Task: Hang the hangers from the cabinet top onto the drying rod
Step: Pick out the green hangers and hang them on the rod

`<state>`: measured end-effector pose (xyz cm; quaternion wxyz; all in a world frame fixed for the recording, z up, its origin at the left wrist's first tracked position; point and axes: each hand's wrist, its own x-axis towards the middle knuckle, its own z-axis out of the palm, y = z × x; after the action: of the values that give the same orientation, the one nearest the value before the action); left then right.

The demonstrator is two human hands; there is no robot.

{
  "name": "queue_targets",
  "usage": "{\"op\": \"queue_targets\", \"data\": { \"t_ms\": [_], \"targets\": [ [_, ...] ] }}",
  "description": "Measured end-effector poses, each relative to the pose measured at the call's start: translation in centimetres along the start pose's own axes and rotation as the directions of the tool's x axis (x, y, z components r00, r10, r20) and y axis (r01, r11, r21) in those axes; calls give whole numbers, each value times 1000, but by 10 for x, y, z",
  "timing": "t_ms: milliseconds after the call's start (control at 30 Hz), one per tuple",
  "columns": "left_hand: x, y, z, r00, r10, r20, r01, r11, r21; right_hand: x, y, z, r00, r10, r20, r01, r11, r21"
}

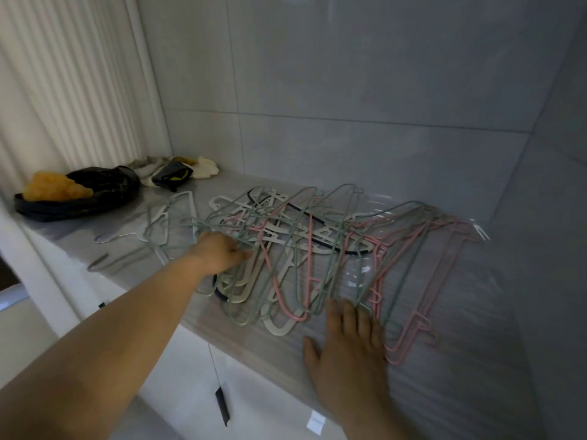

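fingertips of the left hand (219, 254) out of sight among the hangers (317, 239)

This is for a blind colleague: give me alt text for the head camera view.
A tangled pile of green, pink and white hangers lies on a grey cabinet top; the left hand grips some, the right hand lies flat at its near edge. A black bag sits far left.

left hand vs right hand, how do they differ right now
The left hand reaches deep into the hangers; the right hand rests at their near ends. The left hand's fingers curl round wires; the right hand's lie straight and flat. Both touch the hangers on the cabinet top.
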<state>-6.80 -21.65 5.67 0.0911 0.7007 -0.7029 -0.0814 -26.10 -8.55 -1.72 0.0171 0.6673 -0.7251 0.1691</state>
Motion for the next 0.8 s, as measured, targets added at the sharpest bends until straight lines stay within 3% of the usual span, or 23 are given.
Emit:
{"op": "queue_targets", "data": {
  "t_ms": [133,233,333,467,533,600,667,733,800],
  "targets": [
    [-13,10,-13,996,-38,-83,32,997,-70,-1,1,-3,996,-5,85,7,1000,-20],
    [-27,9,-7,993,-65,-95,41,971,-236,-1,3,-3,997,-21,78,25,999,-39],
    [-51,1,6,996,23,-84,-50,939,-339,-1,4,-3,998,-20,62,23,998,-54],
    [-75,-20,26,983,182,-13,-177,933,-314,1,3,-6,997,7,82,-4,999,-35],
    [-89,-27,29,985,166,-56,-175,907,-383,1,1,-13,998,-31,59,34,998,-50],
    [-99,-33,34,988,68,-139,-129,862,-489,-1,-1,-19,997,-52,60,55,997,-60],
    [-100,-34,34,964,-148,-220,-26,774,-632,-4,0,-22,999,-53,14,53,999,-13],
    [-96,-35,30,897,-408,-173,123,604,-788,-7,0,-25,994,-71,79,71,997,4],
    [-89,-35,25,828,-557,-56,192,376,-906,-6,2,-25,987,-112,114,113,994,-8]
  ]
}}
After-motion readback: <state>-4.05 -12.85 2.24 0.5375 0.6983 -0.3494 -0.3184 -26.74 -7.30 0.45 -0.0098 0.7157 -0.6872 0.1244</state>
